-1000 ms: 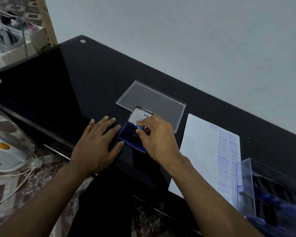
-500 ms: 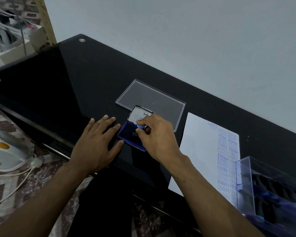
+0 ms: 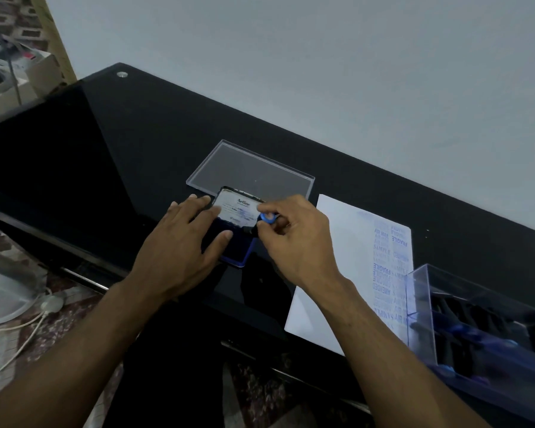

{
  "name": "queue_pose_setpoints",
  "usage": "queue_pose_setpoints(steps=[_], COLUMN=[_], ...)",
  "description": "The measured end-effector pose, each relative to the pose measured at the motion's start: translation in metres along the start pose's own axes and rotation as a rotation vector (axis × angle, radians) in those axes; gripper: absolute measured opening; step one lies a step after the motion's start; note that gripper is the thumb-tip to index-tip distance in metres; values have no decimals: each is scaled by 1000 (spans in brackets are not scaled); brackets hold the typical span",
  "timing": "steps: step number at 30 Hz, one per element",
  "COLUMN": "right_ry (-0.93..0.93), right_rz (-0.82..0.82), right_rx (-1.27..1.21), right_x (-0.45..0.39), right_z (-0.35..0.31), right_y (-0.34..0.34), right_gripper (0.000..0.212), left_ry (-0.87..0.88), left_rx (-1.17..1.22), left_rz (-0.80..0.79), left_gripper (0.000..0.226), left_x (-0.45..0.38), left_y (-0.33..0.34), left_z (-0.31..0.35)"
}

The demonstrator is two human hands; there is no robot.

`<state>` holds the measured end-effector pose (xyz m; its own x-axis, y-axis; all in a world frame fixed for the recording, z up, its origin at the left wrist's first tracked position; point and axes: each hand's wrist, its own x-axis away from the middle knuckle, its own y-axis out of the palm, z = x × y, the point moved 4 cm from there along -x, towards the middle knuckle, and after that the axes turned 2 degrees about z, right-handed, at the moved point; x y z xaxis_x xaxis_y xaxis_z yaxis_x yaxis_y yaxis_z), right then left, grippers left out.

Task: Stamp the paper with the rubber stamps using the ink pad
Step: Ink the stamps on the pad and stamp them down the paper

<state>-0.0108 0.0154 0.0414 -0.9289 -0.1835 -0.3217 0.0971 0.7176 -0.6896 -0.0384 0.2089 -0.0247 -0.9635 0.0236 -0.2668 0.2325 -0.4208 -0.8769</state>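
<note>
A blue ink pad lies open on the black glass table, its lid raised at the far side. My left hand lies flat with straight fingers on the pad's left edge and on the lid. My right hand pinches a small rubber stamp with a blue top just above the pad's right side. White paper to the right bears columns of blue stamped words.
A clear plastic lid lies flat behind the ink pad. A clear box holding several dark stamps stands at the right, over the paper's corner. A wall runs close behind the table. A white appliance with a cord sits on the floor left.
My left hand has slid right onto the ink pad and its lid. My right hand has moved with the stamp from the pad's middle toward its right edge.
</note>
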Motion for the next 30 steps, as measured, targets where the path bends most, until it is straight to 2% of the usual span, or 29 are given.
queue_pose_setpoints(steps=[6, 12, 19, 30], right_ry=[90, 218, 277, 262], right_rz=[116, 210, 292, 251], right_rx=[-41, -53, 9, 131], right_x=[10, 14, 3, -32], right_z=[32, 72, 119, 159], right_y=[-49, -93, -134, -144], right_gripper=[27, 23, 20, 25], left_ry=[92, 147, 245, 271], left_rx=[64, 114, 89, 3], left_rz=[20, -63, -108, -196], left_gripper=[54, 59, 53, 57], left_x=[-20, -40, -74, -130], left_y=[6, 27, 65, 122], left_z=[54, 106, 150, 176])
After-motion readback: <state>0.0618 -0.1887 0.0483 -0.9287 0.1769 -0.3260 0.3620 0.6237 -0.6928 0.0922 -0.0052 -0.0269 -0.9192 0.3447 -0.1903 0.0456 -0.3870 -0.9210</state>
